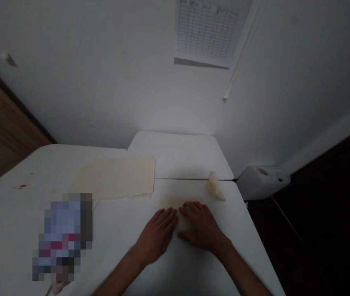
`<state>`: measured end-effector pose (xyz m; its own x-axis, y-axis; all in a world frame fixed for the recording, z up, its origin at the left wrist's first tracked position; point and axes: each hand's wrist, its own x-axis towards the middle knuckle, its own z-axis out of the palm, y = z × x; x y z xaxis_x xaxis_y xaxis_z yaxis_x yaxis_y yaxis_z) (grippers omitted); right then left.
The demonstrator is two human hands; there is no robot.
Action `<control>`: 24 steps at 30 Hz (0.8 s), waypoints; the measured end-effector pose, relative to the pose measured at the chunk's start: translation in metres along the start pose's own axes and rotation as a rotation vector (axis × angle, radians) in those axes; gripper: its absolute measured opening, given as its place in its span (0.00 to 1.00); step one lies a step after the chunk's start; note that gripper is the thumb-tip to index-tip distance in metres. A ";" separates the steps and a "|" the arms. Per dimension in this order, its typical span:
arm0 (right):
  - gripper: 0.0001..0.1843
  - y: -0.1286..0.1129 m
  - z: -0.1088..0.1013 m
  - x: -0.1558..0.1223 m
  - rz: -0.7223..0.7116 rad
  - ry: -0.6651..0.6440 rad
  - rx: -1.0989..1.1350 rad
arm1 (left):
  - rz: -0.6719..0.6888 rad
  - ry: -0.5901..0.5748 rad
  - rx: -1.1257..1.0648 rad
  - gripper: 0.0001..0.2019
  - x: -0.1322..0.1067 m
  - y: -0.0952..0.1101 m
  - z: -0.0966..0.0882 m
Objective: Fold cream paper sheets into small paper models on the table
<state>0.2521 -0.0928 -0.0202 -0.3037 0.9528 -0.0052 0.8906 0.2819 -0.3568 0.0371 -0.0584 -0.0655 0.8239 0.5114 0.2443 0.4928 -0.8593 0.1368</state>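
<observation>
My left hand (160, 233) lies on the white table with its fingers stretched out close together. Beside it, my right hand (202, 226) rests with fingers spread and its thumb pointing left. Both hands press on or lie at the near edge of a thin pale cream sheet (169, 200), which is partly hidden under them and hard to tell from the tabletop. Farther left lies a flat stack of cream sheets (116, 176), its right edges slightly uneven. A small folded cream piece (214, 189) stands up beyond my right hand.
A pixelated blue and red item (62, 230) lies on the left of the table (119, 246). Behind stands another white table (184, 152) against the wall. A white plastic jug (256, 183) is beyond the right edge. A printed chart (207, 31) hangs above.
</observation>
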 end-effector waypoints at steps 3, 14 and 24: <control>0.39 0.000 0.000 0.000 -0.002 -0.002 -0.009 | 0.015 -0.001 -0.018 0.22 -0.004 0.000 -0.002; 0.34 -0.001 -0.002 -0.001 -0.008 0.010 0.003 | 0.033 -0.057 -0.044 0.30 -0.008 0.005 -0.005; 0.40 0.000 -0.002 0.000 0.017 -0.028 -0.003 | -0.055 -0.018 0.012 0.24 -0.013 0.008 -0.017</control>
<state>0.2526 -0.0930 -0.0180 -0.2979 0.9538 -0.0378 0.8967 0.2660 -0.3538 0.0253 -0.0718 -0.0510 0.8003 0.5580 0.2193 0.5406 -0.8298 0.1384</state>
